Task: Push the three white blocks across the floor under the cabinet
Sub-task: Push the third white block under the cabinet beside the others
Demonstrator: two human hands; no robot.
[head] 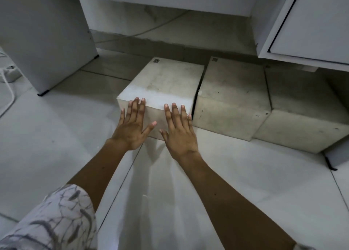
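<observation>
While we crouch low over the pale tiled floor [56, 136], both of our palms are flat against the near face of the left block [164, 83]. Our left hand [132, 126] is pressed there with fingers spread wide, the tips reaching up to the block's top front edge; nothing is gripped, it is an open palm. Our right hand [179, 130] sits just beside it on the same face, fingers apart as well, its outer fingers close to the dark gap that separates this block from the next one. Thumbs point toward each other, close but apart.

And look at the row: the middle block [232, 91] stands just to the right, with a thin slit between it and ours, and the right block [306, 108] touches it further along, partly beneath the white cabinet [311, 22] that hangs over the upper right. Our block juts nearer to us than the middle one. Small dark printed marks show in the far corners of the left and middle blocks; we cannot read them.

On the left stands a white panel [43, 32] with dark feet, and a white cable [9, 91] trails over the tiles at the far left edge. A patterned sleeve [52, 221] covers our upper left arm.
</observation>
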